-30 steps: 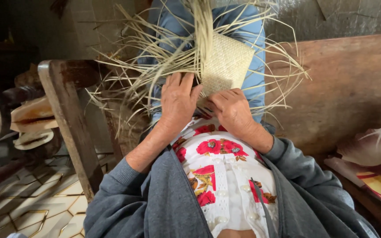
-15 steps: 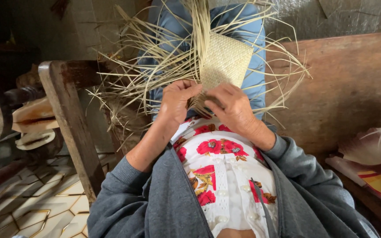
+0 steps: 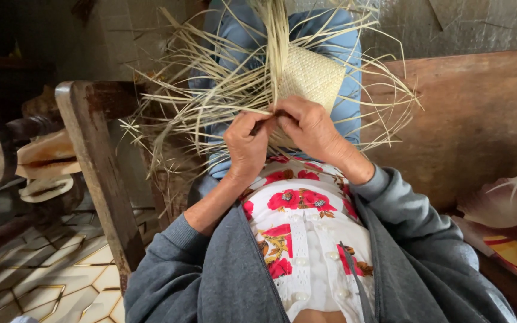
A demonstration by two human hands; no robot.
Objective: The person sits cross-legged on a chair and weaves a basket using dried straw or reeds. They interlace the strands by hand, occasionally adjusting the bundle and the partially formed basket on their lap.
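Closest to the lens, a grey open cardigan and a white blouse (image 3: 306,239) printed with red flowers fill the bottom of the view, two grey sleeves running up toward the work. The left hand (image 3: 246,146) is curled in, fingers (image 3: 252,122) pinched on a thin pale straw strand just at the near edge of the weave; the right hand (image 3: 309,125) sits touching it, knuckles up, fingers (image 3: 285,116) bent down onto the same spot, gripping strands against the mat, though the fingertips themselves are tucked out of sight. Right beyond those fingertips lies the woven straw piece (image 3: 312,78), a tight pale plaited panel resting on the lap over blue trousers (image 3: 345,60), its corner pointing toward the right hand. From the fingers outward, loose straw strands (image 3: 210,96) fan away in every direction, thickest to the left of the left hand and in a bunch rising straight past the fingers to the top edge. Left of the left forearm stands a worn wooden post (image 3: 97,173), tilted, with patterned floor tiles (image 3: 49,281) below it. Off to the right, well apart from the right hand, a wooden bench back (image 3: 480,119) and a red and yellow patterned cloth (image 3: 510,239).
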